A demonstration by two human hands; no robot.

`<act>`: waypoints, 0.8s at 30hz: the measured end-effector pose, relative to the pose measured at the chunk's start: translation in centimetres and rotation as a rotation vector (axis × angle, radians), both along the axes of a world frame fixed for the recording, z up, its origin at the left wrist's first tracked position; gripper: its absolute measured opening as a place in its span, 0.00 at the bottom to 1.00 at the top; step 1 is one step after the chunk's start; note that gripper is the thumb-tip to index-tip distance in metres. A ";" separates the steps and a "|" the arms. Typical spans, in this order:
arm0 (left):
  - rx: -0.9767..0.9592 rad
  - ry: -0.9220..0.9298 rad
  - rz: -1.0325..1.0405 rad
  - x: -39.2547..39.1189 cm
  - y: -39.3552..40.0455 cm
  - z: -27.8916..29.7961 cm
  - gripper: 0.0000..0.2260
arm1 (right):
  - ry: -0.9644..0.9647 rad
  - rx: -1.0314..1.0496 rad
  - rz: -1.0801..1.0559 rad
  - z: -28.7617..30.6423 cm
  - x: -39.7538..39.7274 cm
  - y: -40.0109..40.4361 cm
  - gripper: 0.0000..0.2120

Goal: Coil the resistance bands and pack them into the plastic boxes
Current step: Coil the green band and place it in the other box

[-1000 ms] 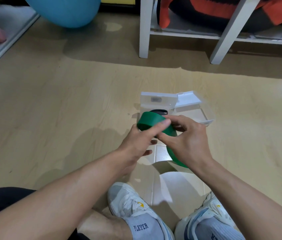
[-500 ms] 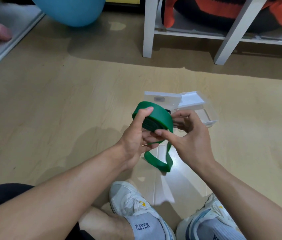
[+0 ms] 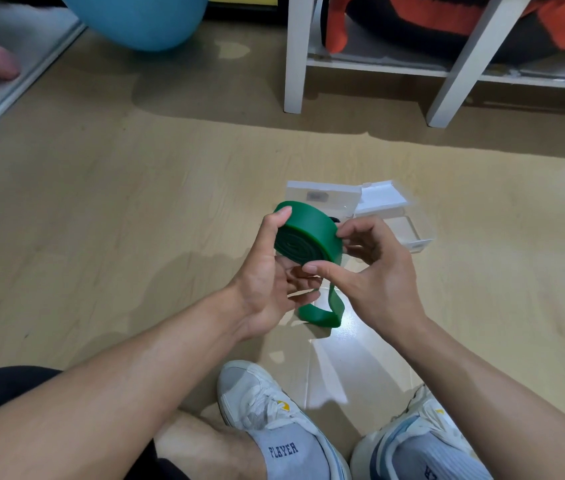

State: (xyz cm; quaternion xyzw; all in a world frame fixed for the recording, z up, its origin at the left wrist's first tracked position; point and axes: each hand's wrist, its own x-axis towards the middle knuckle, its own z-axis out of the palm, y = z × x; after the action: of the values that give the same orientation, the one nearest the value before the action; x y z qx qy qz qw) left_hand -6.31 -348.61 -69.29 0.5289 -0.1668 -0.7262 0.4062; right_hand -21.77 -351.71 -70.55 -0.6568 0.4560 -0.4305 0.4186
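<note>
Two hands on one green resistance band [image 3: 308,237], mostly wound into a tight coil held above the wooden floor [image 3: 135,220]: left hand [image 3: 267,282] curled round the coil's left side with the thumb on its rim, right hand [image 3: 374,271] pinching its right edge between thumb and fingertips, a short loose loop hanging below. Just beyond, two clear plastic boxes [image 3: 395,220] on the floor, one lying open. Readable only on a grey sock [image 3: 288,452] above a white sneaker: "PLAYER".
</note>
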 end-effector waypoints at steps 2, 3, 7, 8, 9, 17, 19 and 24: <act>0.012 0.023 -0.019 0.1 0.0 -0.1 0.35 | -0.001 -0.007 -0.025 -0.2 0.0 0.0 0.21; 0.023 0.023 -0.031 0.0 0.0 -0.2 0.36 | -0.004 -0.006 -0.039 -0.2 -0.1 -0.1 0.20; 0.034 -0.134 0.018 -0.7 -0.1 0.0 0.33 | 0.031 0.004 -0.062 -0.6 -0.4 0.0 0.19; 0.016 -0.194 0.038 -0.9 -0.1 0.0 0.30 | 0.050 0.004 -0.060 -0.6 -0.5 0.1 0.18; -0.008 -0.244 0.040 -1.1 0.0 0.0 0.27 | 0.067 0.001 -0.058 -0.6 -0.5 0.1 0.18; -0.090 -0.323 0.111 -1.1 0.5 -0.5 0.24 | 0.048 -0.068 -0.051 0.4 0.4 0.8 0.23; -0.069 -0.212 0.111 -1.0 0.4 -0.1 0.25 | 0.041 -0.061 -0.024 0.3 0.4 0.7 0.22; -0.053 -0.067 0.105 -0.6 0.3 0.5 0.28 | 0.022 -0.071 -0.043 -0.1 0.4 0.7 0.20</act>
State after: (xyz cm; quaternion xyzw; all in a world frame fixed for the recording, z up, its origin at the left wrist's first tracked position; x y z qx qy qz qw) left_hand -6.90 -348.35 -68.81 0.5502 -0.1715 -0.6810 0.4518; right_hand -21.39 -351.04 -70.64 -0.6661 0.4589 -0.4483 0.3806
